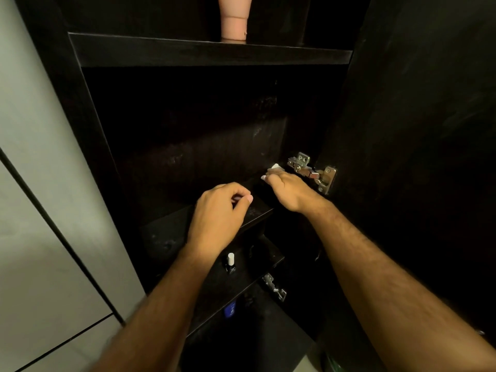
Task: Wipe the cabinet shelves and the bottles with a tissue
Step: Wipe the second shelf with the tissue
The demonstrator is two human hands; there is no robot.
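Note:
A dark cabinet stands open in front of me. My right hand point(288, 190) reaches into the right rear of the middle shelf point(257, 210) and presses a white tissue point(274, 168) against it, beside the upper hinge. My left hand point(220, 213) hovers over the front of that shelf with its fingers curled and nothing visible in them. A pink bottle point(234, 18) stands on the top shelf point(209, 53). A small dark bottle with a white cap point(230, 263) sits on the shelf below my left wrist. Lower still, a blue bottle point(230, 308) shows in the shadow.
The open cabinet door point(418, 157) fills the right side, held by a metal upper hinge point(311, 170) and a lower hinge point(273, 287). A pale tiled wall point(40, 210) runs along the left. The cabinet's interior is very dark.

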